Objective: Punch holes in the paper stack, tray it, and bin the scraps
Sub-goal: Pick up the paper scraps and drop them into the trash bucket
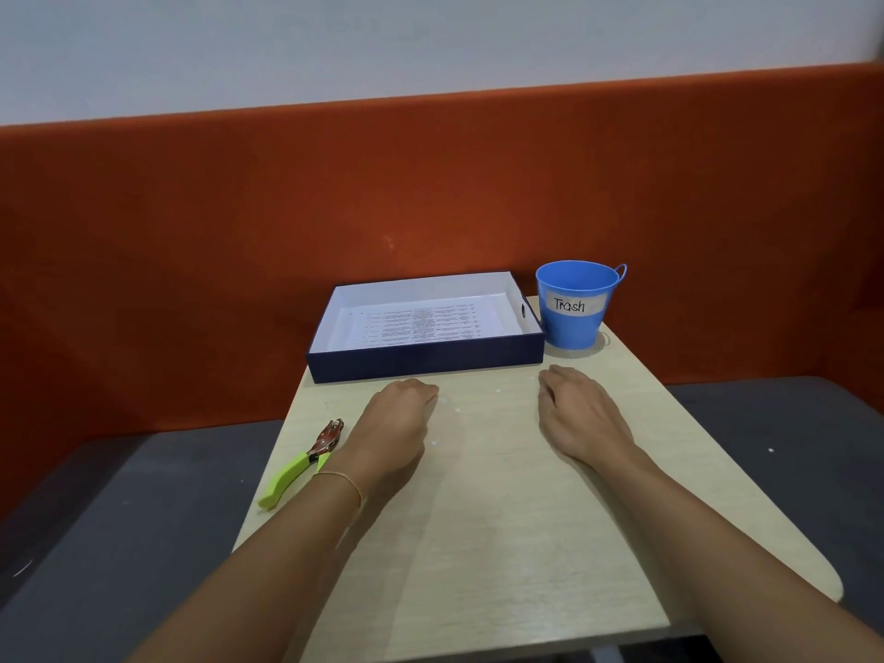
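Resting palm down on the pale table (502, 519), the person's hands lie well apart with a bare stretch of tabletop between them and toward the near edge. The left hand (397, 418) has its fingers curled under; whether they pinch anything cannot be told. The right hand (579, 413) lies loose, fingers relaxed on the surface and gripping nothing. A few white scraps (457, 410) dot the wood between the hands. Just beyond the hands, the dark blue tray (425, 361) sits at the far edge, its front-left corner at the table's left edge, with the paper stack (421, 323) flat inside. Just beside its right wall stands the blue bucket (574, 327) labelled "Trash". The green-handled hole punch (306, 461) lies along the left edge beside the left wrist.
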